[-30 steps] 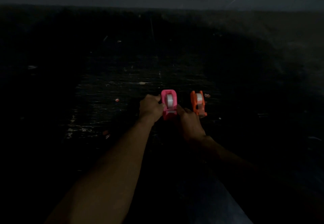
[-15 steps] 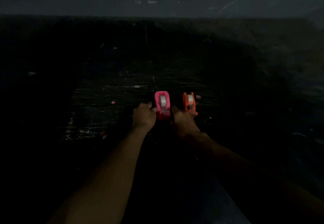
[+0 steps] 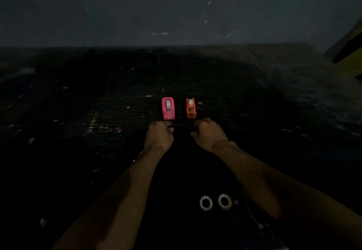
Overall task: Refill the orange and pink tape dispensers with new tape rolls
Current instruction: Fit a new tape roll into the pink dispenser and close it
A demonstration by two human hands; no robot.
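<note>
Two rings (image 3: 215, 202), likely spent rolls, are lying nearest the person. Just beyond, the left hand (image 3: 159, 135) and right hand (image 3: 209, 133) are curling loosely, gripping nothing. Farther off, the pink dispenser (image 3: 168, 108) and orange dispenser (image 3: 190, 107) are sitting side by side, each showing a roll, so the refilling is looking finished.

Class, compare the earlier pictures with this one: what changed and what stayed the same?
Both hands let go of the pink dispenser and drew back; the left hand and right hand now sit just short of it. The orange dispenser stayed beside it, both loaded.
</note>
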